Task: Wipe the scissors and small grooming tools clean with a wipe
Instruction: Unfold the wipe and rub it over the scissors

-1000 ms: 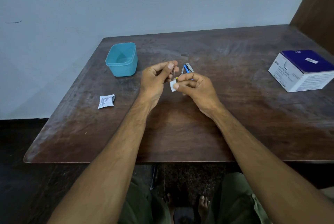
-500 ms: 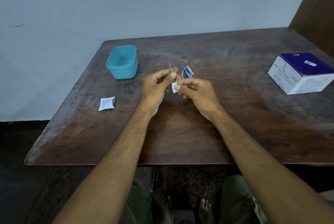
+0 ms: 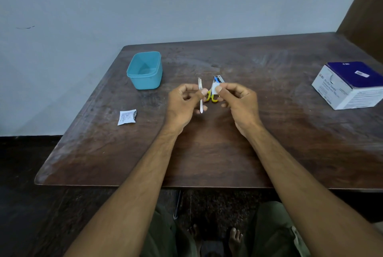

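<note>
1. Head view: a dark wooden bench (image 3: pixel 207 153) stands against a pale grey-blue wall. Its middle is given to the work, with supplies pushed out to the sides.
2. The left hand (image 3: pixel 182 105) pinches a thin silver metal grooming tool (image 3: pixel 200 96), probably tweezers, between thumb and forefinger. It is upright and raised off the bench, likely so its length is open to wiping.
3. The right hand (image 3: pixel 238 99) pinches a small white folded wipe (image 3: pixel 214 88) in its fingertips, just beside the tool but apart from it.
4. Yellow-handled scissors (image 3: pixel 212 97) and a blue-and-silver nail clipper (image 3: pixel 218 79) lie on the bench between and behind the hands, within reach, presumably awaiting their turn.
5. A teal plastic tub (image 3: pixel 145 70) stands far left, a torn white sachet (image 3: pixel 127 117) lies nearer, and a blue-and-white cardboard box (image 3: pixel 350 84) sits at right.
</note>
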The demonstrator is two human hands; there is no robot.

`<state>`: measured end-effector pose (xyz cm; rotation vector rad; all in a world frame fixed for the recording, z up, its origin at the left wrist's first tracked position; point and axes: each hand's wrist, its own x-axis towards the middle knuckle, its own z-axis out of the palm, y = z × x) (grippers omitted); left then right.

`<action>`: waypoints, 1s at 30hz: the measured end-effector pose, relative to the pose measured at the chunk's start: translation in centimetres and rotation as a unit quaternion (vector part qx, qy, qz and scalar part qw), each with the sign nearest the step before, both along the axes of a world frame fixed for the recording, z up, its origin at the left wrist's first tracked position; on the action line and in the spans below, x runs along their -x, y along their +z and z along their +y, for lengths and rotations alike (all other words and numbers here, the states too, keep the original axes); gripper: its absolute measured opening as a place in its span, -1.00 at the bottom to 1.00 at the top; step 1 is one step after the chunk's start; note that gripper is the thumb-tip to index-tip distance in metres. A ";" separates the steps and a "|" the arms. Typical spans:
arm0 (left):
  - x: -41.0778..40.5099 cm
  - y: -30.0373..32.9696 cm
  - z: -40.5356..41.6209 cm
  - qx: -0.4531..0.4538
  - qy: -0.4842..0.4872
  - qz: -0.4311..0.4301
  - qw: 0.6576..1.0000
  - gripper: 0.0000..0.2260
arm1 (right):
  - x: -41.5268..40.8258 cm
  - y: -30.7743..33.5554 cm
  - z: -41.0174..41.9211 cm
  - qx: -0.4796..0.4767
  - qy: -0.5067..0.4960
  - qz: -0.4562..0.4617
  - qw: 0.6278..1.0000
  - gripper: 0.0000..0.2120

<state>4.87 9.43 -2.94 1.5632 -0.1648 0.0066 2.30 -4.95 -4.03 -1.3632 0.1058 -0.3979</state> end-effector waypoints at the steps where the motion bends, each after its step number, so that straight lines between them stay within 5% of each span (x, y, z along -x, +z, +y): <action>1: 0.2 -0.1 -0.2 -0.012 -0.006 -0.004 1.000 -0.88 | 0.0 0.0 0.1 0.007 0.004 0.000 1.000 -0.94; 14: 0.5 -1.2 -1.0 -0.082 -0.034 -0.064 0.994 -0.84 | -0.1 -0.3 0.1 0.065 0.039 0.029 0.997 -0.98; 20: 0.6 -1.4 -0.6 -0.078 -0.073 -0.033 0.994 -0.92 | -0.7 0.1 -0.6 -0.081 -0.008 0.030 0.996 -0.91; 26: 0.7 -1.3 -0.4 -0.047 -0.032 -0.023 0.998 -0.90 | -0.3 -0.3 0.2 0.058 0.015 0.030 0.998 -0.99; 30: 0.8 -1.3 -0.7 -0.050 -0.023 -0.029 0.998 -0.90 | -0.4 0.0 0.1 0.026 -0.011 0.027 0.999 -0.99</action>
